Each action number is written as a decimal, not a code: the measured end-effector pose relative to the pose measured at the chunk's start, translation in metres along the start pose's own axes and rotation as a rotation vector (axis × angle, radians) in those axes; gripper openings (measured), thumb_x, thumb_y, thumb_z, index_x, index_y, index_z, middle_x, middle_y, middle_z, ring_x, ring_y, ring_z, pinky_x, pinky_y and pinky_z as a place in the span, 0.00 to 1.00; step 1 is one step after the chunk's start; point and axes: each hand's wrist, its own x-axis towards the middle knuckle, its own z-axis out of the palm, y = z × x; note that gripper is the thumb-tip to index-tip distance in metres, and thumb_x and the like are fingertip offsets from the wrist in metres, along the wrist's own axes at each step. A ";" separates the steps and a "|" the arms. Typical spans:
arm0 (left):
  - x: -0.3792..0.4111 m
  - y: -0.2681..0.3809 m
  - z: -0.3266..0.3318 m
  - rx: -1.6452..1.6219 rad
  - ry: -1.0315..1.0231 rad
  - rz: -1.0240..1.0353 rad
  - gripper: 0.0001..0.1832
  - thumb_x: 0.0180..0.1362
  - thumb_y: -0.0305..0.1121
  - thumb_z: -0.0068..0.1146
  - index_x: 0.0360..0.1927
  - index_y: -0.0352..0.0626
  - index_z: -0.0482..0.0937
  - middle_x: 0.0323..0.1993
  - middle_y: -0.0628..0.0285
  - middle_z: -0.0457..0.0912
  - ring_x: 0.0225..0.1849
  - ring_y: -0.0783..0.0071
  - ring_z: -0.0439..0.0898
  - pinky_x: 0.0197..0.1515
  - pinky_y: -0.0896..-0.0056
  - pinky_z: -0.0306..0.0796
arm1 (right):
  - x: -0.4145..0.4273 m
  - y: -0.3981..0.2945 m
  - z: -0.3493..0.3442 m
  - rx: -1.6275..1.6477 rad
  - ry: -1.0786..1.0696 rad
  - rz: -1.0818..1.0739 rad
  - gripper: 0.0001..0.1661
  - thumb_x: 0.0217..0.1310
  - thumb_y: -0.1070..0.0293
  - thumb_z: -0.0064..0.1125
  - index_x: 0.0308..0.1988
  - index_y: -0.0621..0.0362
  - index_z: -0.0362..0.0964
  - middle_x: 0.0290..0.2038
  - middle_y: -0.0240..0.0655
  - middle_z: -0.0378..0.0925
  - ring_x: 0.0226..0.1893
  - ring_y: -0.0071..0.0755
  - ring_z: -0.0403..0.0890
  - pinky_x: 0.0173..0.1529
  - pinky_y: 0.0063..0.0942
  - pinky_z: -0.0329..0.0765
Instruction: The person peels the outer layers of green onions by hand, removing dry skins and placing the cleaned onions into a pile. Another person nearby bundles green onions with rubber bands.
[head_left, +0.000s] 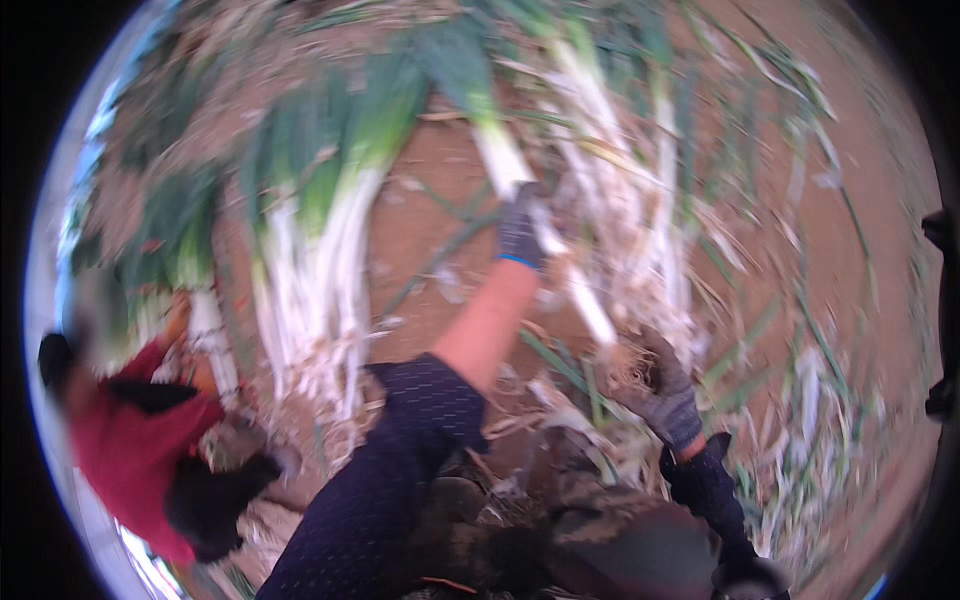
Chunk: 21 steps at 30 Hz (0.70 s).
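Note:
My left hand (521, 225), in a grey glove with a blue cuff, grips a long green onion (577, 292) partway along its white shank. The stalk slants from its green leaves at the top down to its root end at the lower right. There my right hand (664, 397), also gloved in grey, is closed around the tangle of roots (634, 367). Motion blur hides the exact finger positions. Just right of the stalk lies a loose heap of green onions (600, 135) with roots and dry skins.
To the left lies a row of green onions (315, 247) on brown soil (427, 172). Farther left, a person in a red top (142, 450) crouches with a hand at a tied bundle (206, 322). Leaf scraps (802, 420) litter the ground at right.

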 end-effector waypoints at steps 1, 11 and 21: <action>-0.002 -0.006 0.008 0.010 -0.015 0.023 0.09 0.55 0.40 0.59 0.33 0.49 0.74 0.21 0.68 0.70 0.20 0.76 0.71 0.23 0.73 0.70 | 0.015 0.011 0.011 0.069 -0.035 -0.061 0.53 0.46 0.73 0.75 0.69 0.56 0.55 0.64 0.41 0.66 0.54 0.34 0.76 0.56 0.34 0.77; -0.027 0.026 -0.004 -0.234 0.052 -0.104 0.07 0.57 0.38 0.55 0.30 0.47 0.75 0.22 0.67 0.73 0.19 0.79 0.69 0.18 0.73 0.64 | 0.041 0.002 0.095 0.219 0.023 0.099 0.11 0.61 0.71 0.61 0.43 0.64 0.75 0.32 0.37 0.80 0.28 0.26 0.80 0.33 0.25 0.76; 0.008 0.093 -0.007 0.022 -0.035 0.069 0.10 0.59 0.40 0.59 0.35 0.47 0.73 0.21 0.64 0.75 0.17 0.73 0.73 0.21 0.69 0.72 | -0.004 -0.097 0.035 -0.608 -0.527 -0.787 0.19 0.57 0.58 0.64 0.47 0.53 0.77 0.36 0.32 0.78 0.28 0.37 0.79 0.31 0.32 0.74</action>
